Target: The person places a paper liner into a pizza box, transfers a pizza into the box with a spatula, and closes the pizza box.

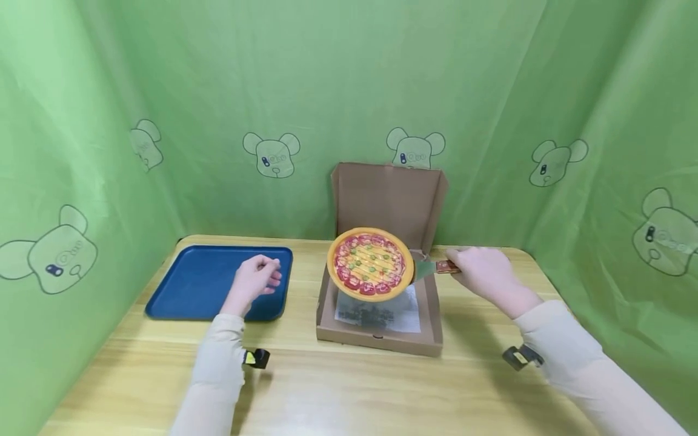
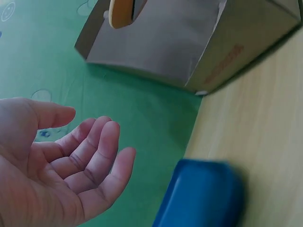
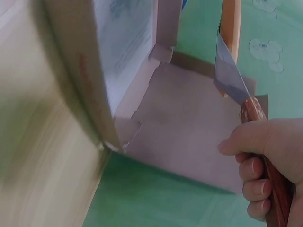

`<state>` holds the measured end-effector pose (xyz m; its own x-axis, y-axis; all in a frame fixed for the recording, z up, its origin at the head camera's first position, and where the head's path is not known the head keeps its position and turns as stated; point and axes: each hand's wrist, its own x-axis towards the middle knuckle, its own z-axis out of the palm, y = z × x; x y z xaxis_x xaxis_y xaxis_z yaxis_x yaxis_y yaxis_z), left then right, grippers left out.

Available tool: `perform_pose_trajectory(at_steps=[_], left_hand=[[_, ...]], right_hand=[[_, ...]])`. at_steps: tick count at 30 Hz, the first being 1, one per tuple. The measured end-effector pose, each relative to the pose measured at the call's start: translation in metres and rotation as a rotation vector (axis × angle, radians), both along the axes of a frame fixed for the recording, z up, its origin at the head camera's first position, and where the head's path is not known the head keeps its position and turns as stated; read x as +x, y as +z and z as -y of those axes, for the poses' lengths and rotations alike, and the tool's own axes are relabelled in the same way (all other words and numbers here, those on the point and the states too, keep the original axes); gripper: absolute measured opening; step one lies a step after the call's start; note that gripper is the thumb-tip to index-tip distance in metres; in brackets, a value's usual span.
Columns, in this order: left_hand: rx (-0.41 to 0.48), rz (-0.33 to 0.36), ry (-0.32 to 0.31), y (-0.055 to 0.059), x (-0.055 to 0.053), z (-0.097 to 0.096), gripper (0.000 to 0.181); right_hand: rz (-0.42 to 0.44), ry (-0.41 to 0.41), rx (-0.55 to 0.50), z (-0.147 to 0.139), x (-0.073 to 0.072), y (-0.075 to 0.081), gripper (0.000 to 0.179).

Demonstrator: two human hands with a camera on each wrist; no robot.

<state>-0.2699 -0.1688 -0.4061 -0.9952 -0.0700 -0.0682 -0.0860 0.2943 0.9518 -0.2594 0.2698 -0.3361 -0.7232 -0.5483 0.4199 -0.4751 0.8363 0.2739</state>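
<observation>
My right hand grips the wooden handle of a pizza server with a flat metal blade. On that blade rests a whole toy-like pizza, topped with red slices and green bits, held in the air over an opened cardboard pizza box. Printed paper lines the bottom of the box, and its lid stands up at the back. Over the right part of a blue tray, my left hand hovers with its fingers loosely bent and holds nothing, as the left wrist view confirms.
The tray lies on the left of a light wooden table, with the box to its right. Green curtains printed with bear heads enclose the back and both sides. The raised lid stands close to the back curtain.
</observation>
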Motion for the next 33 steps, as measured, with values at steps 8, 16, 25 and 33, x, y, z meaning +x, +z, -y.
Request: perform_pose_trajectory(at_steps=[8,16,25,33], left_hand=[[0.014,0.057,-0.117,-0.007,-0.006,-0.007,0.025],[-0.001,0.107,-0.238,-0.01,0.004,-0.007,0.032],[0.021,0.137,-0.292,-0.017,0.007,-0.017,0.036],[0.015,0.134,-0.311,-0.018,0.01,-0.022,0.038]], right_hand=[[0.042,-0.01,0.031,-0.002,0.002,0.01,0.029],[0.06,-0.021,0.034,-0.001,0.005,0.01,0.033],[0.048,-0.017,0.048,-0.004,0.001,0.0,0.031],[0.039,-0.005,0.061,0.0,-0.004,-0.008,0.03]])
